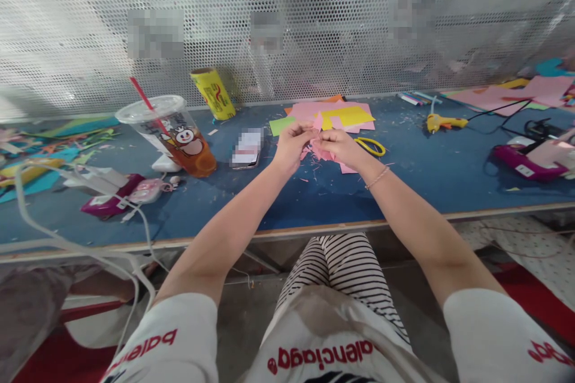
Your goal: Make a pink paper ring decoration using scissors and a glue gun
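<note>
Both hands meet over the blue table, pinching a piece of pink paper between them. My left hand grips its left side with the fingers closed. On its right side, my right hand holds it between thumb and fingers. Small pink scraps lie beneath the hands. Behind them is a stack of pink sheets with a yellow sheet on top and a green sheet at the left. Yellow-handled scissors lie just right of my right hand, their blades hidden.
Left stand a drink cup with a red straw and a yellow can; a phone lies nearby. Purple power strips with cables sit on both sides. A yellow glue gun lies right. A perforated metal screen rises behind.
</note>
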A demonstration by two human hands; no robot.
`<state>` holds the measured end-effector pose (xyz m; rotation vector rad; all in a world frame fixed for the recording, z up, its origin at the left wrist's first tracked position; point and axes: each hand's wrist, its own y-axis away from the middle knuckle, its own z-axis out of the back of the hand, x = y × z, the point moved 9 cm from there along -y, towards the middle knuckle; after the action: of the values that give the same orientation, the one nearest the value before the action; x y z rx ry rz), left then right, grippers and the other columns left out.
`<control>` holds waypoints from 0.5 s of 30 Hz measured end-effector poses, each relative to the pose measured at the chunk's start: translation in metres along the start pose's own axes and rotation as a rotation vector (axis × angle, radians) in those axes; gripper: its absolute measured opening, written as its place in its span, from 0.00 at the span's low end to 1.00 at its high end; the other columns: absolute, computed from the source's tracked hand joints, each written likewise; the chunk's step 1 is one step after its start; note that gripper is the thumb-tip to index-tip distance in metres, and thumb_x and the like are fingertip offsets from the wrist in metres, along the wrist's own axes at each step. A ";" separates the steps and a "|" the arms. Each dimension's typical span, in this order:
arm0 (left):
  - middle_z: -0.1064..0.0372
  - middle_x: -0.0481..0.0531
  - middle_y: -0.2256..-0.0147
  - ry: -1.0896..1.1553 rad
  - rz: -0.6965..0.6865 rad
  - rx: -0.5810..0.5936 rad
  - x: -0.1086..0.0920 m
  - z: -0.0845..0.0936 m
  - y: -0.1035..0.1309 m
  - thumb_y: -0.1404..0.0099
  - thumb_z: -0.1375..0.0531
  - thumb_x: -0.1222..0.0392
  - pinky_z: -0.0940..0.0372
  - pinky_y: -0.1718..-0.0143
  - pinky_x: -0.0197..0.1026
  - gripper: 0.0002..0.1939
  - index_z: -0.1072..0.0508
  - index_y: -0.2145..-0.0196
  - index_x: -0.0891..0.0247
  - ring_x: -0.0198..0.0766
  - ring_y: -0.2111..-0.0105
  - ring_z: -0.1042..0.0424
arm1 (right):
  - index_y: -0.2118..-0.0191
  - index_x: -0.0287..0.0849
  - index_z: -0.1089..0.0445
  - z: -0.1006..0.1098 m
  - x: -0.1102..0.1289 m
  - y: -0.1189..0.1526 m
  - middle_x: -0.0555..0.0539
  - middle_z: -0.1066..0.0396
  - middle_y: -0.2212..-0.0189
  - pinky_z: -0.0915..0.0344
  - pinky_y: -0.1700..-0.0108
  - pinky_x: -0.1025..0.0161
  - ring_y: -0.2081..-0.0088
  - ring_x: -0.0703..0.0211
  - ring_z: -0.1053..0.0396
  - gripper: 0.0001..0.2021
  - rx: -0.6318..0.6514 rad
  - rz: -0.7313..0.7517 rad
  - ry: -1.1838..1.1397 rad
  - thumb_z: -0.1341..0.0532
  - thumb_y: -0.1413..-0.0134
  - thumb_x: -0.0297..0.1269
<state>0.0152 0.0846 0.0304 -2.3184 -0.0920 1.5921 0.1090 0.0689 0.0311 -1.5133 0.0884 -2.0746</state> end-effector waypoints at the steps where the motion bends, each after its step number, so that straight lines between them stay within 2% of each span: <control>1: 0.33 0.43 0.77 0.005 -0.006 -0.009 0.000 0.000 0.000 0.54 0.36 0.69 0.39 0.72 0.33 0.08 0.29 0.74 0.62 0.26 0.77 0.35 | 0.76 0.39 0.36 0.000 0.001 0.000 0.53 0.41 0.80 0.47 0.71 0.65 0.76 0.68 0.45 0.12 -0.002 0.009 0.008 0.42 0.48 0.42; 8: 0.33 0.44 0.76 0.022 -0.010 -0.044 0.000 0.002 0.003 0.51 0.37 0.68 0.41 0.74 0.32 0.07 0.29 0.72 0.61 0.26 0.77 0.36 | 0.76 0.40 0.37 0.000 0.002 -0.001 0.53 0.41 0.79 0.47 0.70 0.65 0.75 0.67 0.44 0.14 0.004 0.032 0.023 0.42 0.47 0.43; 13: 0.36 0.45 0.76 0.058 0.072 -0.008 0.004 -0.003 0.005 0.44 0.39 0.58 0.42 0.77 0.31 0.09 0.27 0.65 0.62 0.26 0.78 0.37 | 0.82 0.42 0.48 0.011 0.002 -0.001 0.56 0.52 0.83 0.54 0.74 0.65 0.78 0.69 0.52 0.19 -0.103 0.018 0.097 0.41 0.49 0.43; 15: 0.36 0.45 0.77 0.041 0.055 0.022 0.003 -0.006 0.006 0.45 0.38 0.57 0.42 0.76 0.31 0.09 0.28 0.67 0.64 0.25 0.78 0.37 | 0.81 0.42 0.47 0.014 0.000 -0.001 0.56 0.52 0.83 0.55 0.74 0.65 0.78 0.69 0.53 0.18 -0.139 -0.017 0.113 0.42 0.49 0.44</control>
<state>0.0216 0.0787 0.0278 -2.3548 -0.0015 1.5616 0.1213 0.0739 0.0364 -1.4798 0.2685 -2.2063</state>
